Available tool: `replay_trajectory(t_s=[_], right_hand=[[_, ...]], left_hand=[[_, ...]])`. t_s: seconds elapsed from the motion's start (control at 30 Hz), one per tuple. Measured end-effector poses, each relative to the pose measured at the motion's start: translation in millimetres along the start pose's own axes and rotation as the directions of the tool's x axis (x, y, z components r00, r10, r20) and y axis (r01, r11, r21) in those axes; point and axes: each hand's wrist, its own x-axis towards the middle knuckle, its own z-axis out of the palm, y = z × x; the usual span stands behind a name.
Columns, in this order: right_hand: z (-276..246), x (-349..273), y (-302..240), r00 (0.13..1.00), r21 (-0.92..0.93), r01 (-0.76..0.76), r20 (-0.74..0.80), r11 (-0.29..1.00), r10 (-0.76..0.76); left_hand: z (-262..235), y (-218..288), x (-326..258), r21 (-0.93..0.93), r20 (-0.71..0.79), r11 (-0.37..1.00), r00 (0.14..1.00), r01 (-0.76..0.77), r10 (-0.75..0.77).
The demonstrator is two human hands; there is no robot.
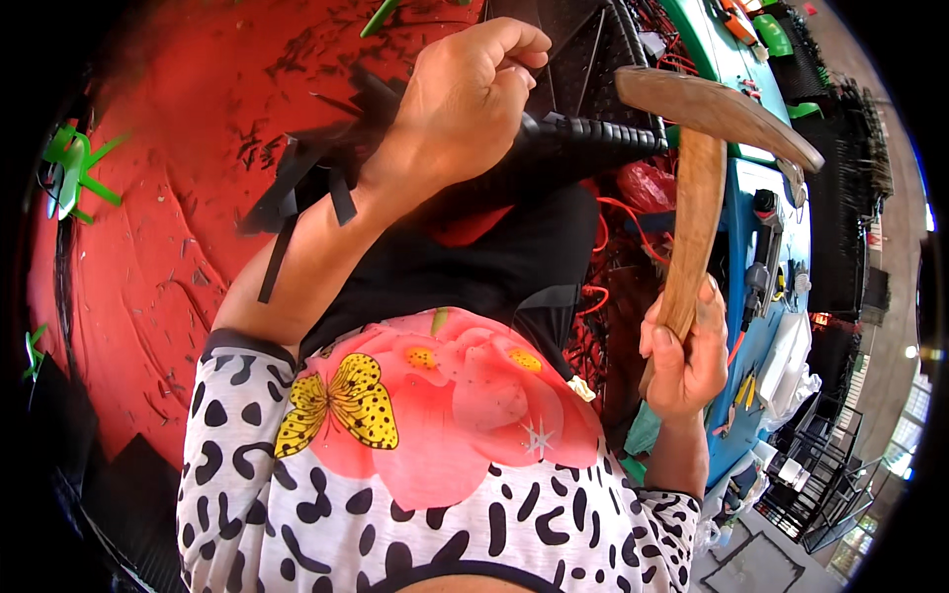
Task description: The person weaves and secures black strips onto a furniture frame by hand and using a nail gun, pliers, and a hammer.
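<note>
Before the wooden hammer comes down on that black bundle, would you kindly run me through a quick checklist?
1. Right hand closed round the handle of the wooden hammer: ok.
2. Hammer raised, apart from the work: ok.
3. Left hand gripping the black ribbed piece: ok.
4. Left fingers out of the strike path: cannot tell, they sit near the hammer head.
5. Loose black strips clear of the grip: not ok, they hang beside the wrist.
</note>
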Motion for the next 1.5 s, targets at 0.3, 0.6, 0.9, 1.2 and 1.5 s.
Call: replay_trajectory(t_s=[0.3, 0.6, 0.9, 1.2, 1.5], right_hand=[[-5.4, 2.8, 10.8, 0.987, 0.166, -0.11, -0.098, 0.98, 0.127], [-157.6, -66.9, 125.8, 0.63, -0.11, -0.576, -0.691, 0.81, 0.354], [-318.3, -209.3, 263.1, 0.522, -0.632, -0.774, -0.664, -0.029, 0.535], [-109.9, 42.5, 151.4, 0.958, -0.383, -0.158, -0.283, 0.91, 0.047], [74.6, 154.1, 12.9, 0.938, -0.194, 0.276, 0.269, 0.941, -0.219]], left_hand=[[-6.1, -1.3, -1.4, 0.007, 0.116, 1.0, 0.993, 0.016, -0.017], [-1.8, 9.4, -5.1, -0.051, 0.142, 0.985, 0.977, 0.167, -0.159], [-10.0, 5.0, -21.8, -0.166, 0.136, 0.985, 0.99, 0.044, -0.021], [-12.5, 23.3, -10.1, -0.122, 0.214, 0.991, 0.973, -0.06, 0.085], [-19.3, 11.4, -13.8, -0.209, 0.198, 0.966, 0.961, -0.153, 0.195]])
